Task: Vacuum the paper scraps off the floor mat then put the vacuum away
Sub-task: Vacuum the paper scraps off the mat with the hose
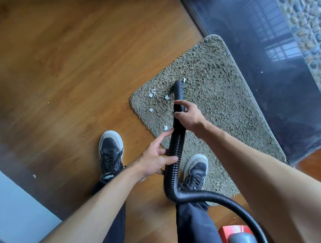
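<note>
Fingers (178, 103) of our right hand (190, 115) curl round the hose (173, 178) just behind its smooth nozzle (178, 90), gripping it. Our left hand (153, 158) holds the ribbed part lower down, with the thumb laid across the front, the forefinger stretched straight along the side and the other fingers tucked behind. We have the nozzle tip down on the mat (224, 84), near its left end. White scraps (166, 97) lie on the pile just left of the nozzle, with one more beside the tip and another near our left forefinger. Our right shoe (196, 170) stands on the mat and our left shoe (110, 150) on the wood floor (65, 68). Below our hands the hose bends right and runs to the red and grey vacuum (238, 240).
</note>
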`<action>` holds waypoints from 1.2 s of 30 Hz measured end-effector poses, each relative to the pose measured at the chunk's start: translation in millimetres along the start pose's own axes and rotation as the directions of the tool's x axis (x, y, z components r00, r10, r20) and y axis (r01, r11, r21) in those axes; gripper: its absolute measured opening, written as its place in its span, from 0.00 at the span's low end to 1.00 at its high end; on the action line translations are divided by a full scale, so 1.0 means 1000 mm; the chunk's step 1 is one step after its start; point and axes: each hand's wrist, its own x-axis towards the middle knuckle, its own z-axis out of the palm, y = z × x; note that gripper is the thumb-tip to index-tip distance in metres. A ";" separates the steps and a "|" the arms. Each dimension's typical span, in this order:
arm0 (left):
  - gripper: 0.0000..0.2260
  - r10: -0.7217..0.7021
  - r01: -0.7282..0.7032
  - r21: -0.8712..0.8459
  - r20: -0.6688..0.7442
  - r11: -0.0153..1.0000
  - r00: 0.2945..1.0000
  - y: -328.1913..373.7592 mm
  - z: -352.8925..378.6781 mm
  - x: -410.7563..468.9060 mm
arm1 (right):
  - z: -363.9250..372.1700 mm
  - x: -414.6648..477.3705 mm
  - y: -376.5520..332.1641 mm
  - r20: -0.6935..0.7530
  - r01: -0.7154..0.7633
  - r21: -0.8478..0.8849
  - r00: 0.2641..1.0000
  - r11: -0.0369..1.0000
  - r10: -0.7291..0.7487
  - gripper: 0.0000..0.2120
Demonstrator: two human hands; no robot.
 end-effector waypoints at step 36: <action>0.36 0.014 -0.016 0.048 0.052 0.999 0.999 -0.013 -0.035 -0.027 | 0.040 -0.015 -0.007 -0.009 -0.058 0.130 0.998 0.990 0.060 0.25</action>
